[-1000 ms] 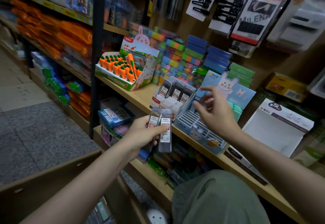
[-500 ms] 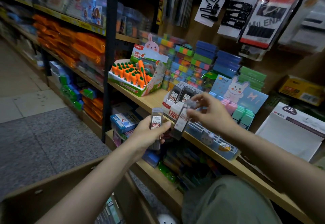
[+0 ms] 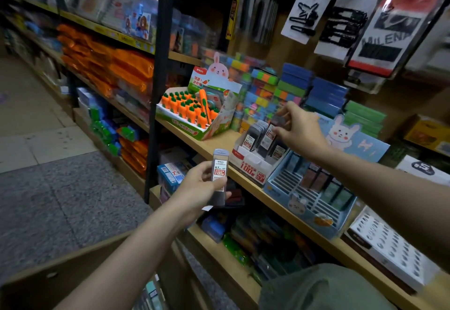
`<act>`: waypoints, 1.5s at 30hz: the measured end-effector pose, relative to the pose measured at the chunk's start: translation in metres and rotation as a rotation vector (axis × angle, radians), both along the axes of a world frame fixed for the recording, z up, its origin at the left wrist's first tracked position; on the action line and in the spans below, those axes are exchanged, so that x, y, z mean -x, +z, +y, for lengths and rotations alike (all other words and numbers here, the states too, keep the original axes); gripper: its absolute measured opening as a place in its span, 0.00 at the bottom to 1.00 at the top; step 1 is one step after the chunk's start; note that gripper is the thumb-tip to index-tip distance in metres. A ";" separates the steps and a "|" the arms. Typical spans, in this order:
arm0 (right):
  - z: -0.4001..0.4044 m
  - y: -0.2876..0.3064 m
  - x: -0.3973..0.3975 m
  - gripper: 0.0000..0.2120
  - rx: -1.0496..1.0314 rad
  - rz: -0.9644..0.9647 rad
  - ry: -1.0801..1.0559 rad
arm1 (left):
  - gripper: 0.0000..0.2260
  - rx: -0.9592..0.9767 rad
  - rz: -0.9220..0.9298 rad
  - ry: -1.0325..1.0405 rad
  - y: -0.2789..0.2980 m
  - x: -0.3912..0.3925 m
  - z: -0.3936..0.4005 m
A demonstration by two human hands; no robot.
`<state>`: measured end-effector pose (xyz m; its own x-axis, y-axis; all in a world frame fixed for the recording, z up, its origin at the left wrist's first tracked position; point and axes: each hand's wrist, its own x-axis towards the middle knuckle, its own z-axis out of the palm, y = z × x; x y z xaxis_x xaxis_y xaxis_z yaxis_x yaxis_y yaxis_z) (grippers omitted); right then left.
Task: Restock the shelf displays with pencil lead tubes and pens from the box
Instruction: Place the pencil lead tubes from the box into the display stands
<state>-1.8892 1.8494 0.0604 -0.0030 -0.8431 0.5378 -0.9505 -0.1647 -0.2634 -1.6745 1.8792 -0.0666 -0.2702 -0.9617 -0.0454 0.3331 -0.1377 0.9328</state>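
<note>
Pinching a dark pencil lead tube [image 3: 272,137] by its top, the right hand [image 3: 300,127] has it tilted over the white-and-red display box [image 3: 253,161] on the wooden shelf [image 3: 214,145], right among the tubes standing there; left hand [image 3: 198,188] down in front of the shelf edge, fingers and thumb wrapped round a second lead tube [image 3: 219,177], label facing up; cardboard box [image 3: 48,285] low at the left; carrot display [image 3: 192,110] just beside the lead box
</note>
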 end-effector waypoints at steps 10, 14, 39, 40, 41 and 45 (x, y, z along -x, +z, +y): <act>-0.019 -0.023 0.006 0.13 -0.022 0.250 -0.015 | 0.16 0.126 -0.101 0.040 -0.005 -0.001 -0.010; -0.023 -0.026 0.011 0.09 -0.025 0.284 -0.022 | 0.16 0.203 -0.160 0.082 0.013 0.017 -0.017; -0.032 0.005 0.021 0.10 0.036 0.020 0.087 | 0.62 0.345 -0.694 0.257 0.007 0.091 -0.037; -0.034 0.002 0.019 0.10 0.024 0.038 0.074 | 0.63 0.344 -0.700 0.271 0.004 0.092 -0.038; -0.035 -0.001 0.018 0.11 0.018 0.062 0.055 | 0.63 0.343 -0.709 0.277 0.002 0.093 -0.039; -0.036 -0.012 0.016 0.11 0.041 0.172 -0.026 | 0.63 0.347 -0.725 0.279 -0.003 0.096 -0.044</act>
